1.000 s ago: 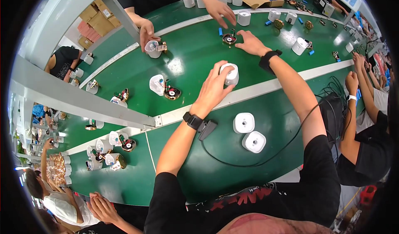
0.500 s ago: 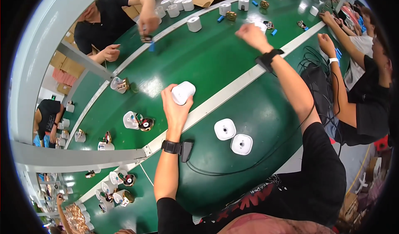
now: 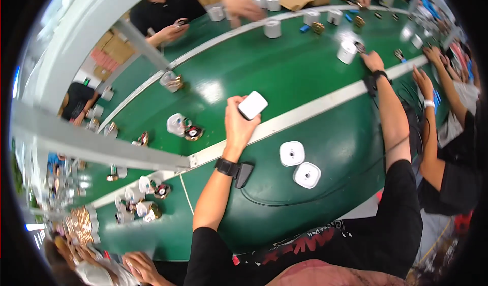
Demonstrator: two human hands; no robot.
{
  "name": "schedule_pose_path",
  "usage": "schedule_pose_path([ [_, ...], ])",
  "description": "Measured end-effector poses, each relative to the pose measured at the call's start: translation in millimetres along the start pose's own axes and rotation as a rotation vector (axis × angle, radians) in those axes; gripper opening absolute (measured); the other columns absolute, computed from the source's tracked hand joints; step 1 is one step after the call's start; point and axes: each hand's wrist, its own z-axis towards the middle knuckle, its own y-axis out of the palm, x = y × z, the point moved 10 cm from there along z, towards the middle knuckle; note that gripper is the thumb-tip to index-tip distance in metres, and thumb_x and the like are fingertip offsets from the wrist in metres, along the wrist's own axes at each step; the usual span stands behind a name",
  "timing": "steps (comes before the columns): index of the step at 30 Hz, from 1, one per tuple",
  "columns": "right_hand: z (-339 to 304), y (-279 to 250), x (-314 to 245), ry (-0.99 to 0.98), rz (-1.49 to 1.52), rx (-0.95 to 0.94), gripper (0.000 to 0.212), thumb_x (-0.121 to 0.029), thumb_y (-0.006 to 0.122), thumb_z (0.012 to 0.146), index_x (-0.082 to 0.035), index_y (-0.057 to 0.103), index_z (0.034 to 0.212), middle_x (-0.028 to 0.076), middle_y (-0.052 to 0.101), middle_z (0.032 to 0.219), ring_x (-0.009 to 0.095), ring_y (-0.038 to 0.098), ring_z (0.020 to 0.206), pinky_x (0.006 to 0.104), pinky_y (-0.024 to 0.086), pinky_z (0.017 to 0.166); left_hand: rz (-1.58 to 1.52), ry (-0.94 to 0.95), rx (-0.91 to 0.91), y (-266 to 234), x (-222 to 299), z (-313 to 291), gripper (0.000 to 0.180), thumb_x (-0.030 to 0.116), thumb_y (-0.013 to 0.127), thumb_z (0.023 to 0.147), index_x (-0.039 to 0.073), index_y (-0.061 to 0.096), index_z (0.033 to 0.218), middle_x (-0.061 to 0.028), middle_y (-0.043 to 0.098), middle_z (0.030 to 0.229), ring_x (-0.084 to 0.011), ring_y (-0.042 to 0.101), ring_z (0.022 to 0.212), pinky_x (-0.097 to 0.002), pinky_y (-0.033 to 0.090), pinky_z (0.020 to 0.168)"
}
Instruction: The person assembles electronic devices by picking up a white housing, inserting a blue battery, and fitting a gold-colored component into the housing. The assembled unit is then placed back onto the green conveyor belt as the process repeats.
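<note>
My left hand [image 3: 240, 126] is closed around a white rounded-square cap [image 3: 253, 104], tilted above the pale rail of the green bench. A dark edge shows along the cap's lower side. Farther right, my right hand [image 3: 374, 61] has its fingers pinched at a small round component [image 3: 360, 47] of dark and metal parts. Just left of that component stands a white cylindrical housing [image 3: 347, 52]. Two white rounded-square covers, one farther [image 3: 292, 154] and one nearer [image 3: 307, 175], lie on the bench in front of me, each with a small central hole.
Pale metal rail [image 3: 305, 105] crosses the bench; a grey post [image 3: 101, 143] stands left. Open housings with wired parts [image 3: 185, 127] lie beyond my left arm. A black cable [image 3: 284, 204] runs from my left wrist device. Co-workers sit right and across, one with a moving hand [image 3: 244, 7].
My right hand has moved right, from beside the white housing to the round component. The left hand has turned the cap, showing its dark edge. The whole view has shifted.
</note>
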Motion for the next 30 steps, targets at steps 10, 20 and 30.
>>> schedule_pose_path([
  [10,-41,56,13,0.212,1.429,-0.991,0.042,-0.024,0.065,0.084,0.004,0.059,0.114,0.015,0.063,0.085,0.017,0.057,0.069,0.0263,0.048,0.060,-0.066,0.131,0.076,-16,29,-5,0.064,-0.003,0.072,0.063,0.005,0.044,0.121,-0.0164,0.054,0.111,-0.0316,0.056,0.106,-0.0378,0.046,0.094],
  [20,-215,-58,-180,-0.207,2.237,-0.647,0.034,-0.008,0.053,0.097,0.005,0.048,0.128,0.012,0.056,0.107,0.007,0.050,0.075,0.0158,0.046,0.063,-0.039,0.212,0.019,-14,35,-10,0.065,0.000,0.078,0.059,0.007,0.051,0.118,-0.0127,0.052,0.108,-0.0292,0.055,0.104,-0.0376,0.048,0.090],
  [30,-373,-29,-264,-0.558,1.290,-0.379,0.017,-0.004,0.064,0.088,0.008,0.064,0.101,0.011,0.067,0.087,0.015,0.066,0.070,0.0256,0.054,0.064,-0.100,0.234,0.043,2,62,-20,0.067,0.009,0.085,0.062,0.003,0.047,0.117,-0.0131,0.058,0.105,-0.0287,0.057,0.099,-0.0388,0.049,0.084],
])
